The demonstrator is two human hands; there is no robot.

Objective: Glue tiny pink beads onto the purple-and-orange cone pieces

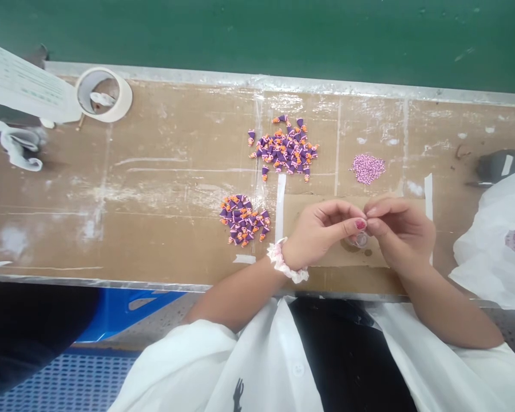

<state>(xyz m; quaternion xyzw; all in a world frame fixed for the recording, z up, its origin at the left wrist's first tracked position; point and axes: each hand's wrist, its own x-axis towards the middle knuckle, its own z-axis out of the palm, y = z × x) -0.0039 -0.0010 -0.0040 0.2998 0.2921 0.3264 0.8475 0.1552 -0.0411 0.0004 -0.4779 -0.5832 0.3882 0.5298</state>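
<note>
My left hand (321, 232) and my right hand (401, 229) meet fingertip to fingertip above a taped-down cardboard patch (296, 209) on the wooden bench. Both are pinched together around something tiny that I cannot make out. Under the fingertips a small clear round piece (360, 240) lies on the cardboard. A pile of purple and orange cone-shaped pieces (243, 220) lies left of my left hand. A bigger, looser pile of the same pieces (284, 149) lies farther back. A small heap of pink beads (368, 168) sits behind my right hand.
A roll of masking tape (104, 94) and a printed sheet (21, 83) lie at the back left. A white plastic bag (498, 240) bulges in from the right, with a dark object (495, 166) behind it. White cloth (19, 149) lies at the left edge.
</note>
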